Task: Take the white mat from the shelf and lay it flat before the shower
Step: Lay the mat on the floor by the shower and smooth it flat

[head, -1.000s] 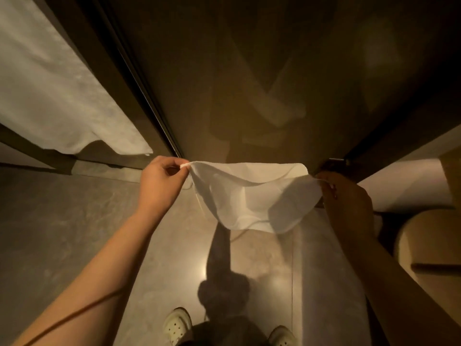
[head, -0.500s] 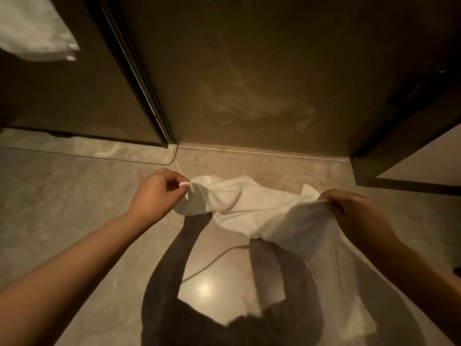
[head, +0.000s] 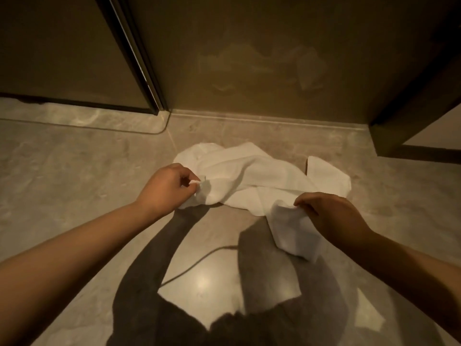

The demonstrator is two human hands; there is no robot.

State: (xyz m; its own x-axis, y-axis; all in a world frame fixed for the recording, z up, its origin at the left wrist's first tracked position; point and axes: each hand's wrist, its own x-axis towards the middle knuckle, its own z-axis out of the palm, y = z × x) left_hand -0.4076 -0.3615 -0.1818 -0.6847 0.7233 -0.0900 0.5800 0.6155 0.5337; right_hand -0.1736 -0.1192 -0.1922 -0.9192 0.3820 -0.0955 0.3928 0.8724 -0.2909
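Note:
The white mat (head: 252, 181) lies crumpled on the tiled floor just in front of the dark glass shower wall (head: 262, 58). Its far part rests on the floor in folds; the near edge is lifted. My left hand (head: 169, 188) pinches the mat's near left corner between thumb and fingers. My right hand (head: 329, 216) pinches the near right corner, and a flap of cloth hangs below it. Both hands are low, close to the floor.
A dark frame post (head: 139, 61) divides the glass panels at the left. A raised stone sill (head: 99, 121) runs along the floor under the left panel. A dark panel edge (head: 409, 136) stands at the right. Shadows of my arms fall on the glossy floor (head: 74, 196).
Both hands have come down toward the floor with the mat. The mat's far part now rests bunched on the tiles; a second ago it hung in the air.

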